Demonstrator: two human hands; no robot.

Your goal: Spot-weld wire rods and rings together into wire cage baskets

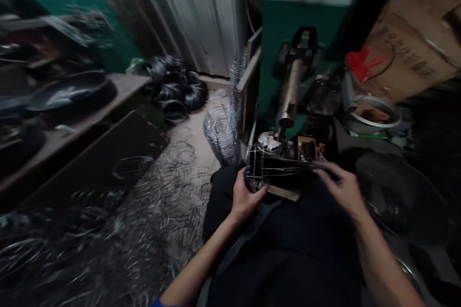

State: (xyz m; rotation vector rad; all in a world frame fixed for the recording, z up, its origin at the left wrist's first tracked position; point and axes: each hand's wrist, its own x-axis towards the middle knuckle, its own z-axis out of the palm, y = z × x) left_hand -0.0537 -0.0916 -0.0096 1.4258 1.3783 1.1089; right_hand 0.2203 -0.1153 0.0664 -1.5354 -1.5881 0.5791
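My left hand (247, 196) is closed around the lower end of a small wire frame (255, 163), its thumb and fingers on either side. Several thin straight wires (284, 171) stretch from beside the frame toward my right hand (340, 187). The fingers of that hand are pinched together at the wires' far ends, partly smeared by motion. Just beyond the frame is the green machine's metal arm (290, 93), angled down to a lower tip, with a crumpled white wad (268, 141) beside it. A flat pale strip (284, 193) lies below the wires.
A stack of wire rings (220, 129) stands on the floor left of the machine (273, 24). Loose wire pieces (158, 206) litter the floor. Black coils (176, 84) lie by the wall. At right are a round bowl (376, 110) and cardboard boxes (414, 53).
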